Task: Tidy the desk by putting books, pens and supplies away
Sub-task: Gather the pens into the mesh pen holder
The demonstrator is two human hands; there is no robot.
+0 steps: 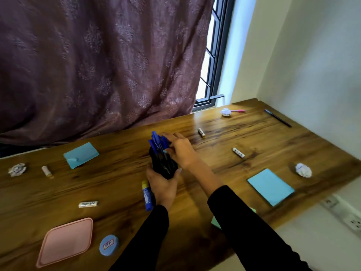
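- left hand (162, 187) grips the black pen holder (164, 163) mid-table.
- right hand (178, 148), fingers loosely curled, touches the blue pens (157, 142).
- a tilted holder could spill them.

Daylight comes in through the window (212, 61) past the curtain (97, 61), bright enough to wash out the glass. The desk (273, 137) shows soft sheen. The whole view is slightly smeared, tilted, and bowed at its edges.
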